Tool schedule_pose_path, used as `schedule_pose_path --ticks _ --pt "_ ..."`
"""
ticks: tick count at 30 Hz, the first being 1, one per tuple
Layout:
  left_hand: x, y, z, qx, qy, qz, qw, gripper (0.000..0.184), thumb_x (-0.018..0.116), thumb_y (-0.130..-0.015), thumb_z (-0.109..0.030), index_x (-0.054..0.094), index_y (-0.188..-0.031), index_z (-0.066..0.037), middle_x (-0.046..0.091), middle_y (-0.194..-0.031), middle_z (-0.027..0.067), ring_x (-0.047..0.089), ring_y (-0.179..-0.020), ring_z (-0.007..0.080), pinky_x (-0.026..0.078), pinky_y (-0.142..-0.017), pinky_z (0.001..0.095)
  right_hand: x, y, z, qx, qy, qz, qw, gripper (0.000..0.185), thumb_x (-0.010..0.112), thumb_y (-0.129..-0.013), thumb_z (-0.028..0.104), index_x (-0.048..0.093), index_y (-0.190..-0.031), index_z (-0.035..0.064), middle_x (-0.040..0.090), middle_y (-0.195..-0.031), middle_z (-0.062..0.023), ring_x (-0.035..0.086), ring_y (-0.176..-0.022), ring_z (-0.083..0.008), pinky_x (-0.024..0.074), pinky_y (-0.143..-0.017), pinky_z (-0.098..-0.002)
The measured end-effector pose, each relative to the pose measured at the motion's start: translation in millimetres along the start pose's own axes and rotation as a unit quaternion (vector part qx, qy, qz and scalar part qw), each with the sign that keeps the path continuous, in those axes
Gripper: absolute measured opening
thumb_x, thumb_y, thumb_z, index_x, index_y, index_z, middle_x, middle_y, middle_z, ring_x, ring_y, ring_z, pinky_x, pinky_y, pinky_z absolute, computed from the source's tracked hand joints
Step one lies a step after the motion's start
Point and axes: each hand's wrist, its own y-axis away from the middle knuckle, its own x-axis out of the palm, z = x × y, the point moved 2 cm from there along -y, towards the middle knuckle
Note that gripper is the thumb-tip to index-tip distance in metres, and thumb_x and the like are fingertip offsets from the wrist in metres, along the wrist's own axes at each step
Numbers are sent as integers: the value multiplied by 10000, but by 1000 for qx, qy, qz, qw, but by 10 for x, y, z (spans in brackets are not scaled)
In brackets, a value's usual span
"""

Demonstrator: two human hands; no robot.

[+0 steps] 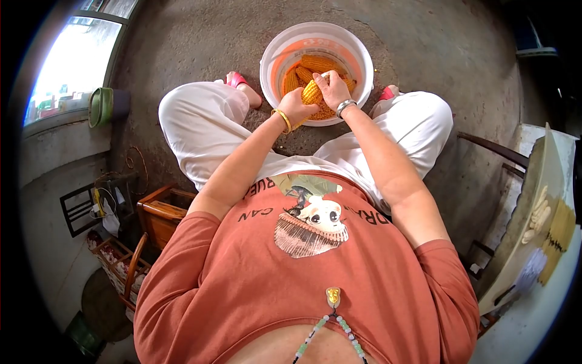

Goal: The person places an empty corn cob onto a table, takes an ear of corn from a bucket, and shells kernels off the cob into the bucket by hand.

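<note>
Between my knees stands a white plastic bucket (270,60) with orange printing showing on its wall. Inside it lie several yellow corn cobs (319,62) and loose kernels (322,113). Over the bucket I hold one corn cob (311,92) tilted between both hands. My left hand (297,107), with a gold bracelet at the wrist, is closed round its lower end. My right hand (333,91), with a silver bangle, is closed against its upper side, thumb and fingers on the cob. The fingers partly hide the cob's ends.
My white-trousered legs (203,124) flank the bucket on both sides. A green container (100,107) sits by the window at left. Wooden furniture (160,212) stands at my left, and a table (527,224) with things on it is at right. The floor (200,42) is concrete.
</note>
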Motion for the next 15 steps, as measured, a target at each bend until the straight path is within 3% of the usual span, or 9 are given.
schedule_pose_path --ticks 5,7,10,12,14,15 --pt "31 28 -27 -2 -37 10 999 457 720 -660 -300 581 -933 38 648 -832 186 637 -765 276 495 -721 362 -39 -30 36 40 73 13 996 597 509 -873 574 583 -949 -14 649 -886 -245 632 -860 -391 500 -754 -436" --pt "39 31 -31 7 -33 5 999 449 706 -654 -309 580 -907 40 643 -813 204 639 -772 308 499 -719 380 -39 -42 36 55 90 17 994 613 501 -872 585 595 -945 -17 650 -890 -248 628 -871 -396 500 -755 -437" --pt "39 21 -21 3 -32 8 999 452 705 -646 -312 583 -901 40 642 -802 202 640 -768 309 503 -715 378 -35 -105 -46 57 66 49 995 612 496 -881 576 601 -945 -23 656 -890 -225 640 -867 -349 504 -752 -418" --pt "11 9 -19 -13 -12 25 1000 445 716 -658 -294 587 -928 35 646 -817 172 636 -760 267 502 -713 356 -27 -177 -122 89 -88 120 985 551 491 -901 546 582 -998 11 644 -898 -141 643 -840 -266 524 -777 -386" --pt "-48 8 -27 -36 31 53 997 429 732 -685 -259 594 -975 25 650 -846 122 625 -750 199 498 -711 322 -89 -117 -78 146 -264 208 930 452 512 -923 466 536 -1116 57 592 -963 -56 617 -881 -152 553 -792 -332" --pt "-55 0 -8 -38 72 63 995 431 731 -681 -256 596 -976 27 646 -840 113 620 -748 188 498 -709 316 -129 -71 -17 133 -283 217 925 445 524 -921 451 529 -1126 56 584 -994 -64 610 -905 -154 556 -782 -326"
